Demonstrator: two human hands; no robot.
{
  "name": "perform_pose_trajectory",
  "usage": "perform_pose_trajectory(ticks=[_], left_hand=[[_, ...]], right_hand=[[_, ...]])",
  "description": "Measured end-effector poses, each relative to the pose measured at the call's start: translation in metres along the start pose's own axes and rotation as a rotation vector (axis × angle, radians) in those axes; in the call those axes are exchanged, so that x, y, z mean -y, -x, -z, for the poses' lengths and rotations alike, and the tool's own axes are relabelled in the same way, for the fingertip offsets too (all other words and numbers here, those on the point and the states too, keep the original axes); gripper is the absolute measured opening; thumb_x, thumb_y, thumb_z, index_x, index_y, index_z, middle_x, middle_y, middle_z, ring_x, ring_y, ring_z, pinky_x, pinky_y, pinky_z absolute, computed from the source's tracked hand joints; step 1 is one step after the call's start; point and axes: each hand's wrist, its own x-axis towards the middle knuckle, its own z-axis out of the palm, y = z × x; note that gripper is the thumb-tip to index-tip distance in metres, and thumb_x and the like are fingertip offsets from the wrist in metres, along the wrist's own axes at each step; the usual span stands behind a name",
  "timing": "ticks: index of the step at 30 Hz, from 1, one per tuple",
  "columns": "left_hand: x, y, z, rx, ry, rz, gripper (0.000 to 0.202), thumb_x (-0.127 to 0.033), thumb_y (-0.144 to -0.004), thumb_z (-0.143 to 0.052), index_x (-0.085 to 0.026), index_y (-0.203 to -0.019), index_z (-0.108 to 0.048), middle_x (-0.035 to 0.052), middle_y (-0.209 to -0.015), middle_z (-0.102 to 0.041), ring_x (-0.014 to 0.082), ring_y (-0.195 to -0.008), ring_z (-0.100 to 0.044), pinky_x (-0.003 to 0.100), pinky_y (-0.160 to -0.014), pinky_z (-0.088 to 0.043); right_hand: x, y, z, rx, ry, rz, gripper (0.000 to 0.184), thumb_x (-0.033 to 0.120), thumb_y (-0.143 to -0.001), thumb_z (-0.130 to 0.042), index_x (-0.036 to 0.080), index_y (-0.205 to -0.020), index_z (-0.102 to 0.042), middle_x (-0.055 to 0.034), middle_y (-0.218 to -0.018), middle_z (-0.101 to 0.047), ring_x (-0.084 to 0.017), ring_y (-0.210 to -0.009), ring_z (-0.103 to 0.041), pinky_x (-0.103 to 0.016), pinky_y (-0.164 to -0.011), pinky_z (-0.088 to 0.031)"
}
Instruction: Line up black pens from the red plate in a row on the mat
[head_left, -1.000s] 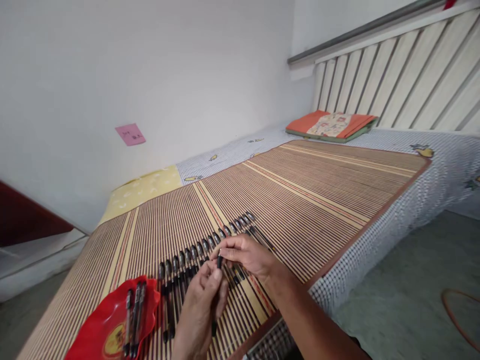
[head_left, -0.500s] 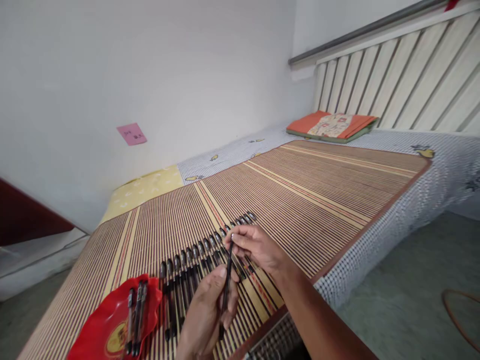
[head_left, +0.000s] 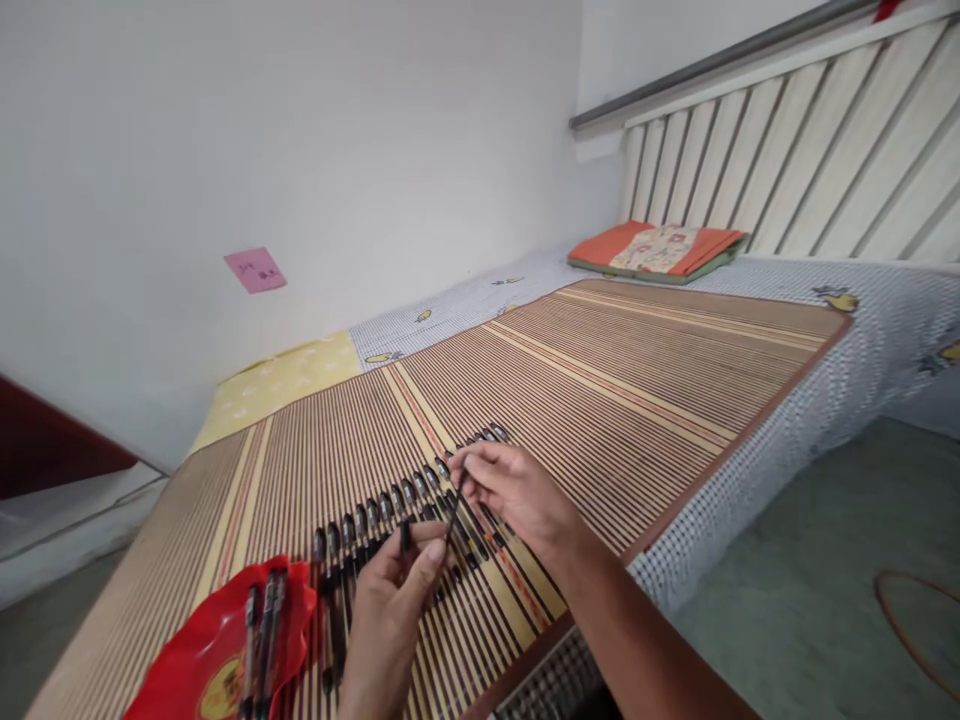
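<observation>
A row of several black pens (head_left: 390, 505) lies side by side on a striped bamboo mat (head_left: 600, 370). Above the row, my left hand (head_left: 390, 620) pinches a short black pen part (head_left: 406, 538) between thumb and fingers. My right hand (head_left: 517, 495) pinches a thin dark refill (head_left: 455, 505) that slants down toward my left hand. Both hands hover just over the pens. A red plate (head_left: 191, 660) at the lower left holds three more black pens (head_left: 259, 635).
The mat covers a bed with a checked sheet (head_left: 862, 380). A folded orange cloth (head_left: 660, 250) lies at the far end by a slatted headboard (head_left: 787, 150). A white wall with a pink note (head_left: 255, 270) runs along the left. Grey floor (head_left: 825, 600) lies to the right.
The pen held in one piece before is now apart: my right hand has drawn the thin refill out, and my left hand keeps a short black part. Both hands shifted slightly.
</observation>
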Motion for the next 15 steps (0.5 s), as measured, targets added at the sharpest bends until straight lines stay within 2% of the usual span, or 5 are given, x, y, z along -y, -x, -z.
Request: perform_pose_trajectory(ticks=[2,4,7,11,15], left_hand=[[0.002,0.0,-0.001,0.052,-0.019,-0.009,0.041,-0.054,-0.069,-0.086,-0.016,-0.077,-0.071,0.0003,-0.063,-0.064,0.0088,-0.055,-0.047,0.019,-0.052,-0.032],[0.004,-0.001,0.0,0.105,0.008,-0.002,0.043,-0.053,-0.072,-0.084,-0.015,-0.068,-0.066,-0.002,-0.058,-0.059,0.0047,-0.048,-0.035,0.018,-0.048,-0.025],[0.003,0.001,0.001,0.176,0.148,0.07,0.044,-0.055,-0.074,-0.083,-0.015,-0.075,-0.067,-0.0038,-0.056,-0.056,0.0026,-0.044,-0.028,0.017,-0.045,-0.019],[0.001,0.003,-0.005,0.191,0.225,0.112,0.044,-0.054,-0.073,-0.085,-0.015,-0.081,-0.067,-0.0053,-0.055,-0.055,0.0031,-0.045,-0.03,0.016,-0.045,-0.02],[-0.001,0.006,-0.011,0.151,0.184,0.067,0.041,-0.054,-0.077,-0.082,-0.016,-0.083,-0.066,-0.0042,-0.062,-0.057,0.0046,-0.05,-0.035,0.016,-0.047,-0.025]], right_hand=[[-0.007,-0.001,-0.01,0.037,0.013,-0.008,0.026,0.043,-0.08,-0.077,0.018,-0.086,-0.075,-0.0022,-0.082,-0.067,-0.01,-0.067,-0.054,-0.025,-0.064,-0.045],[-0.009,-0.001,-0.013,0.063,0.021,-0.015,0.026,0.044,-0.081,-0.076,0.018,-0.087,-0.075,-0.002,-0.082,-0.067,-0.009,-0.067,-0.054,-0.024,-0.063,-0.043],[-0.009,0.001,-0.012,0.074,0.039,-0.036,0.027,0.044,-0.084,-0.074,0.018,-0.09,-0.076,-0.0033,-0.085,-0.069,-0.01,-0.071,-0.056,-0.023,-0.064,-0.043],[-0.009,0.001,-0.015,0.089,0.033,-0.033,0.031,0.048,-0.085,-0.073,0.018,-0.091,-0.076,-0.0043,-0.084,-0.069,-0.012,-0.074,-0.06,-0.025,-0.067,-0.046],[-0.009,0.001,-0.023,-0.025,0.168,0.055,0.031,0.047,-0.084,-0.071,0.017,-0.09,-0.076,-0.0029,-0.08,-0.069,-0.011,-0.064,-0.057,-0.025,-0.061,-0.046]])
